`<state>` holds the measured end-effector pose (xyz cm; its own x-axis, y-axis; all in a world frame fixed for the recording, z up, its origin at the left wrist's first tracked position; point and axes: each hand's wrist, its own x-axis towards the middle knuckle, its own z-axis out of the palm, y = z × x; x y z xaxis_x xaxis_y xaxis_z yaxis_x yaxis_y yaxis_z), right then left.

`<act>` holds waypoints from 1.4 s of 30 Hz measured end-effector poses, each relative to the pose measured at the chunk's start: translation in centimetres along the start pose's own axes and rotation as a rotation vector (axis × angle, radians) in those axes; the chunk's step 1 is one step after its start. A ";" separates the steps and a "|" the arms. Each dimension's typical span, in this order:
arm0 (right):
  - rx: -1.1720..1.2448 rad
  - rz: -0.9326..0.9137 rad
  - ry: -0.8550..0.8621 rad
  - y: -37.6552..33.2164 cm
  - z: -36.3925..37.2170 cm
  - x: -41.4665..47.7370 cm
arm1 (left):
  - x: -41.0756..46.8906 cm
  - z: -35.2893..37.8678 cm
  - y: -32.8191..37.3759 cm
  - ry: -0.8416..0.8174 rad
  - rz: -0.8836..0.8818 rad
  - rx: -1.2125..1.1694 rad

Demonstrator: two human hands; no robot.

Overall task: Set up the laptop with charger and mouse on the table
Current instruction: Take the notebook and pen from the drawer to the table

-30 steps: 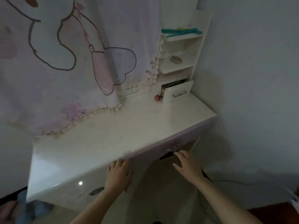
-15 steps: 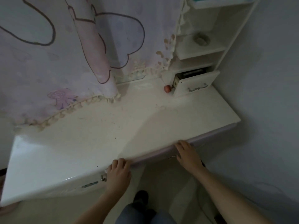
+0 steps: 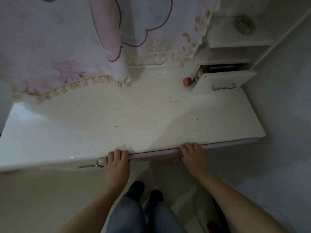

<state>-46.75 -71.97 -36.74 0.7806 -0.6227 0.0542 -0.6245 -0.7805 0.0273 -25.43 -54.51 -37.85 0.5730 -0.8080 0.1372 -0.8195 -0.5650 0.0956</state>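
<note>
Both hands on the front edge of a bare vanity surface

The left hand (image 3: 116,163) and right hand (image 3: 193,154) each curl their grip over the pinkish drawer front (image 3: 154,153) under the near edge of the surface (image 3: 117,118), whose long axis runs left to right. No laptop, charger or mouse is in view; only a small red object (image 3: 186,82) sits far right, beside an open little drawer (image 3: 222,81).

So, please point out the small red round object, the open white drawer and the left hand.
small red round object (image 3: 186,82), head view, its centre
open white drawer (image 3: 223,81), head view, front panel
left hand (image 3: 116,163), head view, its back
</note>
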 end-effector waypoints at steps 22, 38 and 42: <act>0.099 -0.107 -0.118 1.5 0.4 -0.1 | -1.2 -0.3 -0.4 0.014 0.077 -0.142; 0.193 -0.221 -0.099 1.2 -0.6 -7.6 | -8.2 -1.7 -0.9 -0.048 0.320 -0.173; 0.195 -0.215 -0.126 1.0 -0.6 -8.6 | -8.9 -1.9 -0.9 -0.082 0.337 -0.156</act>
<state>-54.05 -67.34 -36.55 0.8988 -0.4348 -0.0562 -0.4378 -0.8832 -0.1683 -29.82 -46.54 -37.25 0.2638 -0.9585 0.1079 -0.9488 -0.2377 0.2081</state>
